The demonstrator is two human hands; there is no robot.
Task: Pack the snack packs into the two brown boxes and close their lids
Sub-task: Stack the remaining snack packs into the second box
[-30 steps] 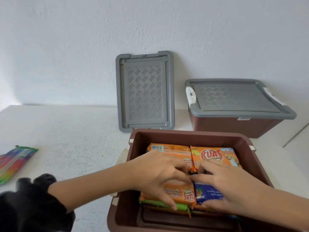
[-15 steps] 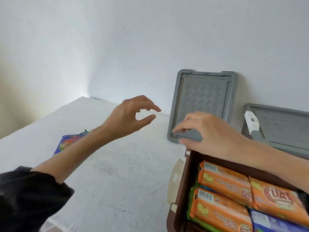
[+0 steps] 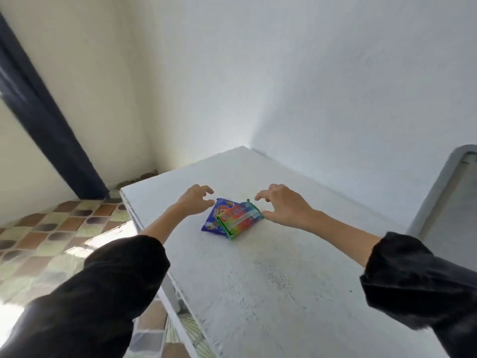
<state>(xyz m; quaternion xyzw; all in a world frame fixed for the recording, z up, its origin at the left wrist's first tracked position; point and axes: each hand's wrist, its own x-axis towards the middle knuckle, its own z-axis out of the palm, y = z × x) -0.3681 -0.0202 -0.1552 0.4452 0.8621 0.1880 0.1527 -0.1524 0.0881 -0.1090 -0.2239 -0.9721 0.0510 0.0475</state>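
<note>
Two snack packs lie together on the white table (image 3: 258, 275): a rainbow pack with green edges (image 3: 240, 220) rests partly on a blue pack (image 3: 214, 218). My left hand (image 3: 193, 200) hovers just left of the blue pack, fingers curled and apart, holding nothing. My right hand (image 3: 284, 202) hovers just right of the rainbow pack, fingers spread, thumb close to its end. Neither brown box is in view.
A grey lid (image 3: 446, 187) leans against the wall at the right edge. The table's left edge (image 3: 144, 228) drops to a tiled floor (image 3: 51, 228). A dark curtain (image 3: 46, 125) hangs at the left. White walls meet behind the table's far corner.
My view swung left, away from the open brown box. Both hands left the box and reached across the table to either side of the two snack packs.
</note>
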